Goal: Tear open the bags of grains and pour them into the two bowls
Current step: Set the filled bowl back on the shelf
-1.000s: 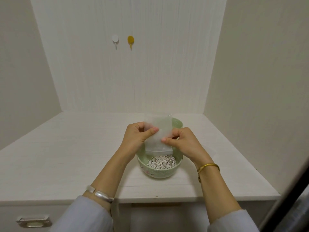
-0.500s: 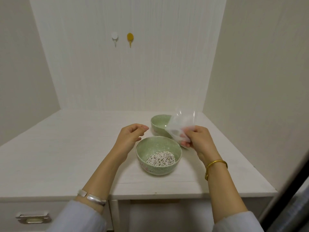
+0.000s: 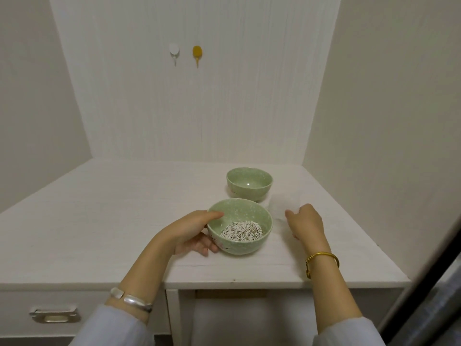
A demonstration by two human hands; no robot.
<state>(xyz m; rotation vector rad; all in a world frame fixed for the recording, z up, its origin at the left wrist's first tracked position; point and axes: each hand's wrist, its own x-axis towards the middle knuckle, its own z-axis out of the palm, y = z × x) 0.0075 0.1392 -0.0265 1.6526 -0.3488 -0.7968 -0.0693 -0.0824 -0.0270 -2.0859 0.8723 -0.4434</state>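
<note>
The near pale-green glazed bowl of white grains [image 3: 240,231] was gripped at its nine o'clock rim by the left hand [image 3: 192,233]. The right hand [image 3: 305,222], loosely open, rested at three o'clock beside the emptied clear plastic bag [image 3: 283,204] on the white worktop [image 3: 99,221]. The empty second green bowl [image 3: 249,183] stood at twelve o'clock. The filled bowl would best be slid level and slowly, with the grains kept inside.

On the white desk [image 3: 99,221] the left hand [image 3: 193,232] has its grip around the near green bowl [image 3: 239,229], thumb on the rim at 9 o'clock and fingers under the outer wall. Pale grains [image 3: 242,232] lie in its bottom. A second green bowl [image 3: 249,183] stands just beyond it at 1 o'clock. The right hand [image 3: 305,222] hangs loosely curled at 3 o'clock of the near bowl, beside a clear empty bag [image 3: 284,202] lying on the desk. Two hooks, white [image 3: 173,52] and yellow [image 3: 197,53], sit on the back wall.
</note>
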